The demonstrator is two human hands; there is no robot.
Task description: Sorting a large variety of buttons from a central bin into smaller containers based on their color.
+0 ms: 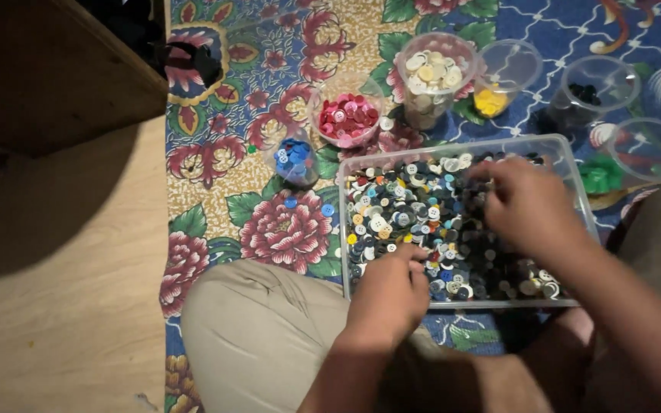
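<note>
Clear plastic, that was the shallow rectangular tray (pixel 575 164) on the flowered cloth (pixel 284 229), and it was full of mixed small buttons (pixel 422 210) in black, white, blue and yellow. The person sat on the floor with both hands inside this tray. The left hand (pixel 389 294) reached over the near edge, knuckles up, with the fingers (pixel 415 256) curled down onto the buttons; if it pinched one between them, I could not tell. The right hand (pixel 531 206) came in from the right side, the wrist bent and the palm down, its fingertips (pixel 491 172) drawn narrow together over the dark buttons near the far side; whether they held something was hidden.

Behind the tray stood small clear round cups, each with one colour: one with blue buttons (pixel 295 160), one with red and pink buttons (pixel 346 118), one with white and cream buttons (pixel 431 76), one with yellow buttons (pixel 491 99) and one with black buttons (pixel 587 95). A knee in beige trousers (pixel 258 336) lay just beside the tray.
</note>
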